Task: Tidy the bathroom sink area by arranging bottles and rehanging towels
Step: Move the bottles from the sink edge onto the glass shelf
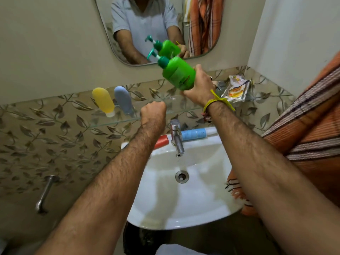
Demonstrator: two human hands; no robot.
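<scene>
1. Gripping a bright green plastic pump bottle (178,73) by its base, the right hand (199,89) tilts it above the clear glass shelf (117,122), apparently to set it there.
2. The left hand (153,112) hovers fisted, empty.
3. Yellow (103,101) and grey squeeze bottles (124,100) already stand capped-down on the shelf.

green pump bottle (179,73) in right hand (198,87)
</scene>
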